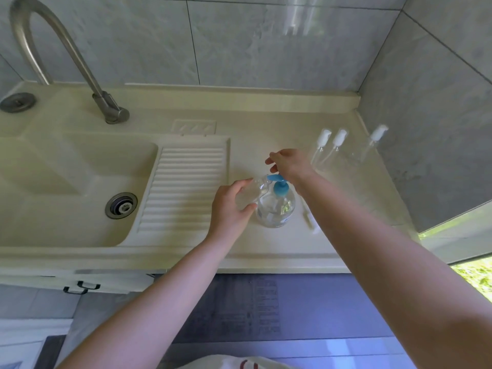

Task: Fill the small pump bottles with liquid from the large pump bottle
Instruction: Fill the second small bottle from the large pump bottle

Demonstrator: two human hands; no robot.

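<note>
The head view looks down on a cream surface (266, 251) with a moulded sink (66, 187) at its left end, a ribbed draining board (183, 187) beside the basin, and a curved metal tap (66, 49) rising from the back left corner against grey wall tiles. Near the middle of the surface, closer to the front edge than the back, stands the large pump bottle (277, 209), round and clear with a blue pump head (279, 183) whose spout points left. The left hand (231, 206) curls its fingers and thumb round a small clear bottle (251, 191), holding it tilted with its open mouth just at the blue spout, touching or nearly touching the large bottle's side. The right hand (287, 162) is over the pump head, its fingers bent downward with the palm side on the blue top; whether it is pressing cannot be told. Toward the back right corner three small pump bottles (338, 147) with white tops stand near one another, two close together and the third a little apart, nearest the right wall. Just right of the large bottle, a loose white pump with its thin tube (308, 219) lies flat on the surface.
</note>
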